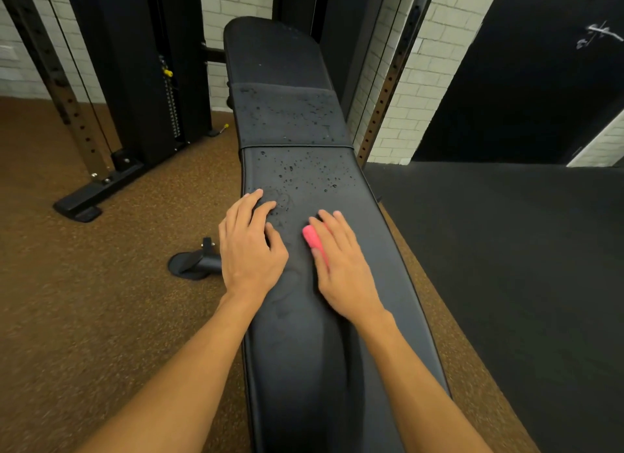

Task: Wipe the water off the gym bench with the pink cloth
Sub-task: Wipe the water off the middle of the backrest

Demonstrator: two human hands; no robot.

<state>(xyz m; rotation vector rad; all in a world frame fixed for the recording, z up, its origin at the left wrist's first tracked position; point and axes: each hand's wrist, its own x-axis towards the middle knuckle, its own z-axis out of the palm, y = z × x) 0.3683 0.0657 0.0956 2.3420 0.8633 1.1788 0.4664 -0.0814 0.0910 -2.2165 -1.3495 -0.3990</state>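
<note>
the fingers of the right hand lie straight and close together, pressed flat on top of a small folded pink cloth, with the thumb alongside its lower edge. only a strip of the cloth shows, peeking out from under the index-finger side of the right hand. the cloth sits on the seat pad of the gym bench, near the middle of the pad's width.

the fingers of the left hand are spread and relaxed, resting flat on the bench near its left edge, holding nothing. the left hand lies just beside the right, a bare strip of pad between them.

just beyond the fingertips, water drops bead on the far part of the seat pad, and more speckle the next pad section past the seam. both bare forearms reach in from the near end of the bench.

left of the bench, a black round foot rests on brown speckled floor, and further off stands a black cable machine with a weight stack. right of the bench lies a black floor mat. behind the bench is a pale brick wall.
</note>
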